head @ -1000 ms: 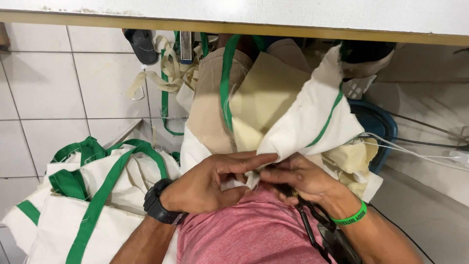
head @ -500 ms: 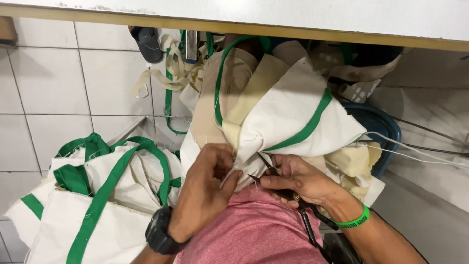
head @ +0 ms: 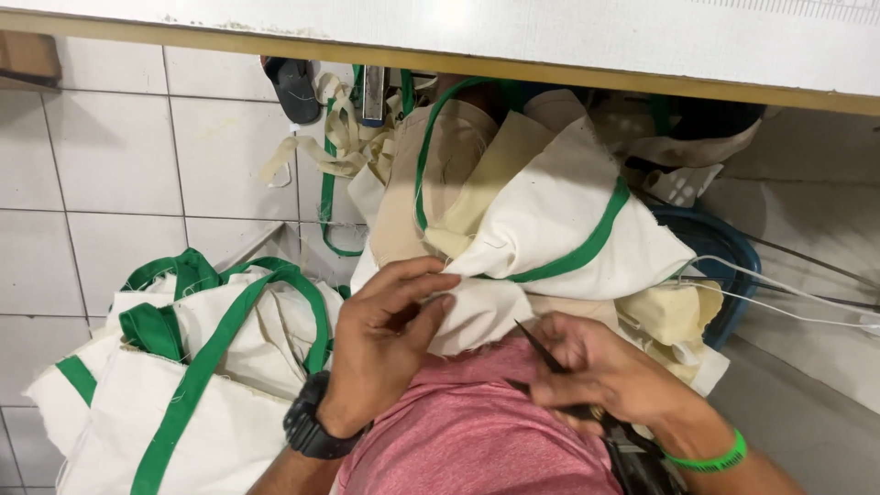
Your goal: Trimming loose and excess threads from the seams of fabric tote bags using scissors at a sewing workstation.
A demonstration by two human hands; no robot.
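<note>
Cream cloth bag [head: 550,229] with green trim lies bunched in the person's lap, just under the edge of the bench [head: 550,46]. Its lower edge is pinched by the left hand [head: 385,339], whose fingers are closed over the fabric. Close beside it, the right hand [head: 605,371] is clamped around small dark scissors [head: 541,353], blades pointing up toward the cloth edge. More cream bags with green straps [head: 183,367] are heaped on the tiled floor [head: 110,183] to the left.

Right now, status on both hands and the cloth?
Left hand pinching cream cloth bag. Right hand holding thread snips. Bag pile alongside.
</note>
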